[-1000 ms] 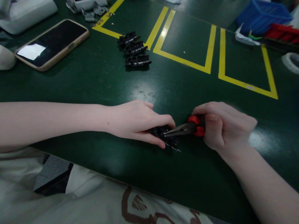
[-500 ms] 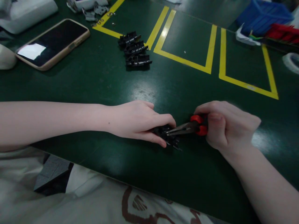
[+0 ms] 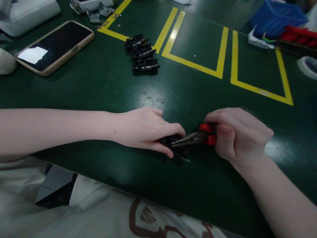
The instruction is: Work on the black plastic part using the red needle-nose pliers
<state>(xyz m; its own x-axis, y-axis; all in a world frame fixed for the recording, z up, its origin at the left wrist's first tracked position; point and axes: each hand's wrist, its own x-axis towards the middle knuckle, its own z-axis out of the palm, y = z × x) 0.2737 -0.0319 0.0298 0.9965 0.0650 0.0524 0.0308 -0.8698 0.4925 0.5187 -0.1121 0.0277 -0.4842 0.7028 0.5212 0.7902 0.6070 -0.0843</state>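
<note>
My left hand [image 3: 148,129] grips a small black plastic part [image 3: 182,151] against the green tabletop, thumb on the near side and forefinger on the far side. Part of it is hidden under the palm. My right hand [image 3: 237,132] is closed round the red handles of a pair of needle-nose pliers [image 3: 190,138]. The pliers point left, and their tips reach over the black part between my left thumb and forefinger. Whether the jaws pinch anything is too small to tell. Three similar black parts [image 3: 145,65] lie in a row farther back.
A phone [image 3: 59,46] lies at the left beside a pale rounded object [image 3: 7,62]. Grey metal pieces [image 3: 99,15] and small rings sit at the back left. Yellow tape [image 3: 193,66] marks boxes on the table [image 3: 99,86]. Back right are a blue bin [image 3: 274,19] and a tape roll [image 3: 308,66].
The right hand and pliers have shifted slightly left, the tips moving a little farther over the black part. The left hand keeps its hold nearly in place.
</note>
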